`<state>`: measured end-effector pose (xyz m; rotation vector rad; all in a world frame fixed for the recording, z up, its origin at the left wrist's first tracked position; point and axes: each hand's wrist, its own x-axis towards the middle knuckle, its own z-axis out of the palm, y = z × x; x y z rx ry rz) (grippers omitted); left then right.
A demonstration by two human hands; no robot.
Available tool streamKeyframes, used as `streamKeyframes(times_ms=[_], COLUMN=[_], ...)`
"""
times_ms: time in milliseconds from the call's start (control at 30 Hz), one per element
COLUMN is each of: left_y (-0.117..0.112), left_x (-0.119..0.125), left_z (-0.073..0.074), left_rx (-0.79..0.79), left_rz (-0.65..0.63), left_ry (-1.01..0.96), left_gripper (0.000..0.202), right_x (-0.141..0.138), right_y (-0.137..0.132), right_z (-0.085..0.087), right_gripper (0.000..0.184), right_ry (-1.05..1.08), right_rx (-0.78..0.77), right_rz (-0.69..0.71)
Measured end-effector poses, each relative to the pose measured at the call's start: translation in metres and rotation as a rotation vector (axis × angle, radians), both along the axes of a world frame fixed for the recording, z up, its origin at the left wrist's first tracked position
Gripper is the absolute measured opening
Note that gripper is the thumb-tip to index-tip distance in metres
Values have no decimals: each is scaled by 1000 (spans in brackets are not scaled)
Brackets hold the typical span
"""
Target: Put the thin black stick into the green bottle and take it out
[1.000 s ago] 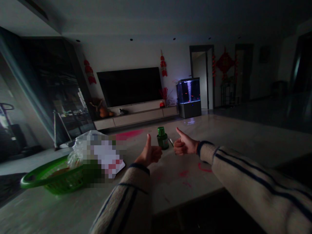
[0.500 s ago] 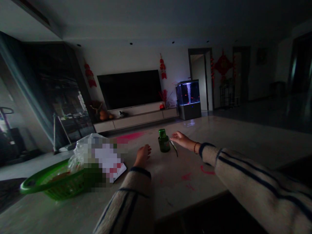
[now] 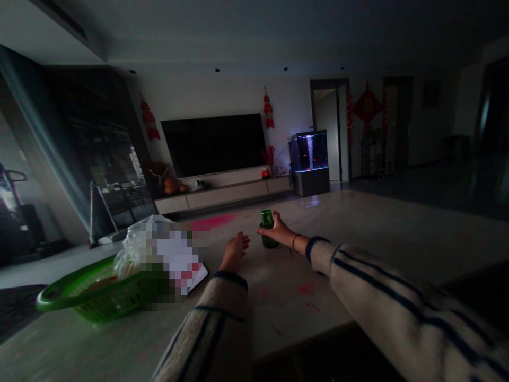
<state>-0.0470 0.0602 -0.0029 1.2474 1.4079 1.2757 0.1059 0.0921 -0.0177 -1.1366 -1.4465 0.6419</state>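
Observation:
A green glass bottle (image 3: 270, 243) with a shiny green cap stands upright on the pale table (image 3: 326, 286). My right hand (image 3: 280, 232) reaches in from the right and is closed around the bottle's upper part, just under the cap. Its thumb lies across the front, and its other fingers are partly hidden behind. To the left of the bottle, apart from it, my left hand (image 3: 235, 250) hovers low over the table with its fingers loosely stretched and nothing in them. A thin dark strip (image 3: 290, 252) shows below my right wrist, mostly covered.
At the left of the table sits a green plastic basket (image 3: 55, 301) with a clear plastic bag (image 3: 133, 241) in it. A blurred-out white item (image 3: 178, 260) leans at its right side. Pink stains (image 3: 306, 288) mark the tabletop. Beyond are a television and a lit fish tank (image 3: 310, 154).
My right hand has moved left from beside the bottle and closed around its upper part. My left hand has barely moved. The view has shifted slightly.

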Motion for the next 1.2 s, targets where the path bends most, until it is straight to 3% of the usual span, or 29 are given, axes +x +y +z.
streamKeyframes(times_ms=[233,400,500,767,933,1200], left_y=[-2,-1,-1,1,-1,-12], left_x=[0,0,0,-1,-3,9], left_z=[0,0,1,0,1,4], left_rx=[18,-9,-9,7,28,43], left_rz=[-35,-40,-46,-51,-74,-283], left_ry=[-23,-54,-58,-28,-22,-42], left_gripper=[33,31,29,25,26,53], right_x=[-6,-1,1,6,8,8], right_y=[9,12,11,-5,-8,-24], right_z=[-14,-23,-24,2,13,26], right_gripper=[92,59,53,49,43,41], right_ry=[29,93,93,155,240,241], right_rx=[-89,-99,-84,-19,41,50], right_rz=[-170,-107,-104,-45,123,221])
